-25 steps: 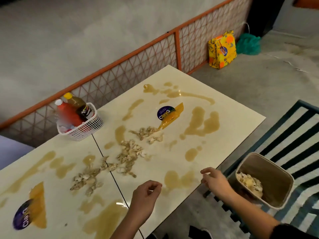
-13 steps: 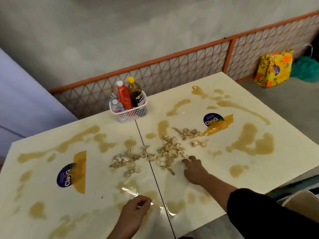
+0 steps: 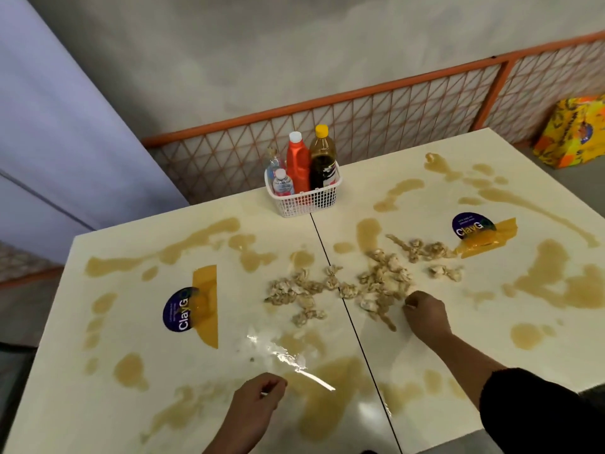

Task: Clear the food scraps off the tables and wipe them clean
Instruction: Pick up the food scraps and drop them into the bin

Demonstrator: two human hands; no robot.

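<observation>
Food scraps (image 3: 379, 283) lie in a pale, crumbly scatter across the seam where two cream desks meet. Most of them are on the right desk (image 3: 474, 339), and a smaller drift spreads onto the left desk (image 3: 137, 306).

From the heap, a white basket (image 3: 304, 201) of sauce bottles stands at 12 o'clock, well apart from it. Brown spills (image 3: 556, 283) are pooled all round, heaviest out at 3 o'clock.

The right hand (image 3: 425, 312) is at about 4 o'clock of the heap. Its fingers are bent down onto the nearest pieces and touch them, but I can't tell whether anything is caught inside them yet. The left hand (image 3: 255, 404) hangs at 7 o'clock near the front edge, well apart from the scraps. Its fingers are curled in toward the thumb, and a pale speck shows between them. Whether that is a pinched crumb I cannot say.

To my eye this is the clearing step, with the wiping not yet begun, since every spill is wet and no cloth is in sight. The next move calls for the right hand to rake or pinch up a clump from the near edge and carry it off. It should go gently, because the bits look soft and damp and likely to smear into the sauce. The pieces over the seam will need the left hand.
</observation>
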